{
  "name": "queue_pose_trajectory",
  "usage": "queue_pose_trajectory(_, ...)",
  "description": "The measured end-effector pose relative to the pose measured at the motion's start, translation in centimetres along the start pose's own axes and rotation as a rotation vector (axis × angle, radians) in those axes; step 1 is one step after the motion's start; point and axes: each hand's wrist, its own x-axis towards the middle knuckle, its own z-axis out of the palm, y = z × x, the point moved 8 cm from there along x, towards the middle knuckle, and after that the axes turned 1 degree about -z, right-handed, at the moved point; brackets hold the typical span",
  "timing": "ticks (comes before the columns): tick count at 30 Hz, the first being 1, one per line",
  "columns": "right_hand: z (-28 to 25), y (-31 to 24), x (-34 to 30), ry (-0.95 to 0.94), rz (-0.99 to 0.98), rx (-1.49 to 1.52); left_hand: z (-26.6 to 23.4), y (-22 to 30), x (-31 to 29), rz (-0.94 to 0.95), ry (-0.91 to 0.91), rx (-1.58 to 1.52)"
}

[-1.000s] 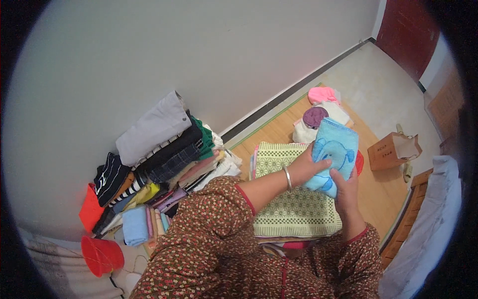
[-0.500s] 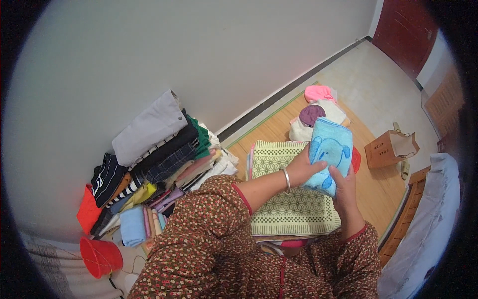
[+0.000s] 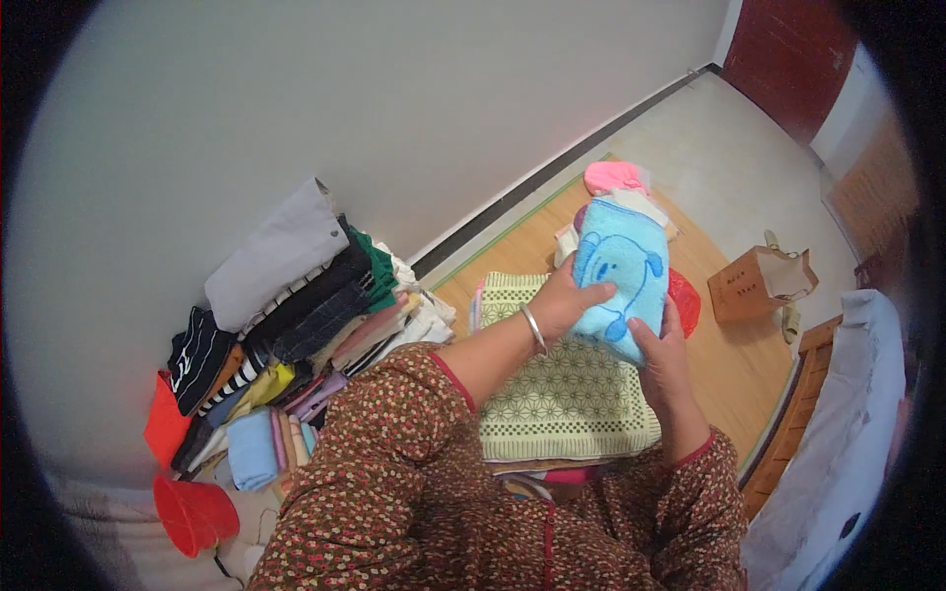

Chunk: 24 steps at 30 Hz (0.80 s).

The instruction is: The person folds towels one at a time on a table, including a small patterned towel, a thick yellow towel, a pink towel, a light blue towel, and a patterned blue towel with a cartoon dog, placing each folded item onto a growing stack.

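Observation:
A folded light-blue towel (image 3: 623,266) with a darker blue cartoon animal on it is held up between my two hands. My left hand (image 3: 572,303), with a silver bangle at the wrist, grips its left edge, thumb on the front. My right hand (image 3: 665,357) is closed on the lower right corner, thumb also on the front. The fingers behind the towel are hidden. Below and left of it lies a stack of folded cloths, topped by a pale green patterned cloth (image 3: 562,404).
Piles of folded clothes (image 3: 305,325) stand along the wall at left, near a red bucket (image 3: 197,517). Beyond the towel, a pink cloth item (image 3: 616,178) rests on the wooden mat (image 3: 744,379). A red bag (image 3: 684,303) and a brown paper bag (image 3: 764,286) are at right.
The towel has turned more upright and faces me more, its animal picture showing more fully. Both hands still hold it, a little farther left in the picture; the whole view has shifted slightly.

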Motion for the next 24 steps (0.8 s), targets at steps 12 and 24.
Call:
queue_pose_trajectory(12,2.8,4.4,-1.3,-0.361,-0.386,-1.159,-17.8,2.7,5.6,0.151,0.518,0.25)
queue_pose_trajectory(24,0.2,12.9,-2.2,-0.625,-0.455,-1.573,-37.1,-6.5,-0.3,-0.109,1.118,0.553)
